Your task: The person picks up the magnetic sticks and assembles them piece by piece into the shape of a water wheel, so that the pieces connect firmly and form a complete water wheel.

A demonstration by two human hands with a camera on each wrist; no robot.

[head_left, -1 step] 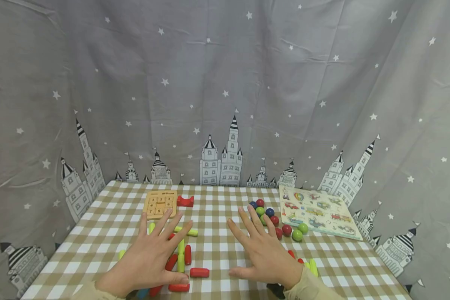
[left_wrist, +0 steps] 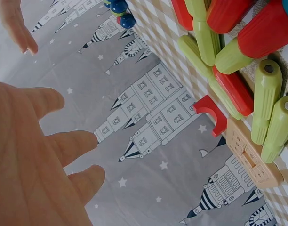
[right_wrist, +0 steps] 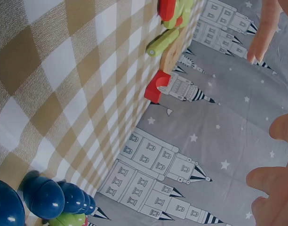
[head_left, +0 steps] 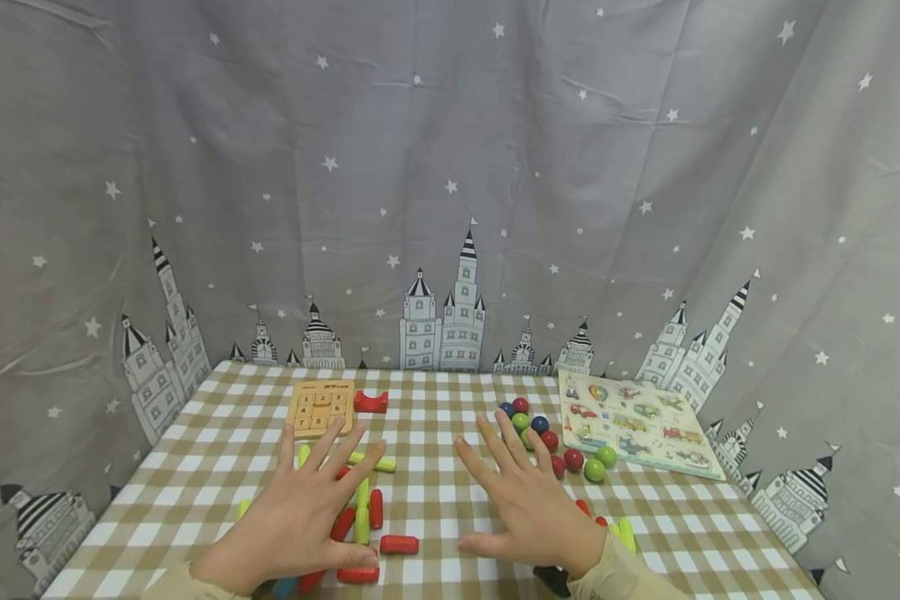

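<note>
My left hand [head_left: 300,512] hovers palm down with fingers spread over red and yellow-green plastic sticks, holding nothing. A red stick [head_left: 399,545] lies by its thumb and a yellow-green stick [head_left: 362,525] stretches beside the fingers; others are partly hidden beneath the hand. My right hand [head_left: 532,508] is spread likewise, its fingertips overlapping a cluster of glossy red, blue and green balls [head_left: 573,461] in the head view. The left wrist view shows the left palm [left_wrist: 31,169] well apart from the sticks [left_wrist: 233,92], some with a round grey dot at the end.
A wooden number puzzle [head_left: 320,400] and a red arch block [head_left: 371,402] sit at the back left. At the back right lies a picture board [head_left: 630,425] of vehicles. Small red and yellow-green pieces [head_left: 626,533] lie beside the right wrist. A grey castle-print curtain [head_left: 450,167] hangs behind the checked tablecloth [head_left: 435,467].
</note>
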